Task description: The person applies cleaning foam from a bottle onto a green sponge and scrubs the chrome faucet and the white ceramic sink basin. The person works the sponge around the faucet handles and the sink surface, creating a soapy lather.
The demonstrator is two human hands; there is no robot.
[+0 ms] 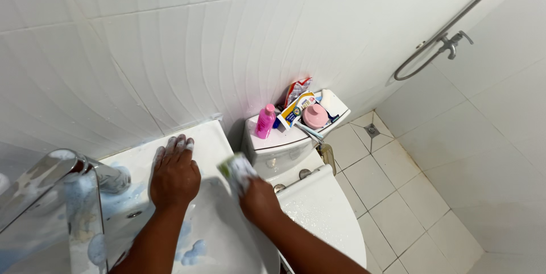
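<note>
Left hand (174, 172) flat, fingers spread on soapy sink (207, 137). Right hand (257, 199) gripping sponge (236, 170) at sink edge. Tap (54, 172) close left; toilet (318, 205) right, pink bottle (264, 121) on tank (278, 146).

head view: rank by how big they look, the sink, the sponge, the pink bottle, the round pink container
1. sink
2. sponge, though nearer the camera
3. pink bottle and round pink container: too alike to rank
</note>
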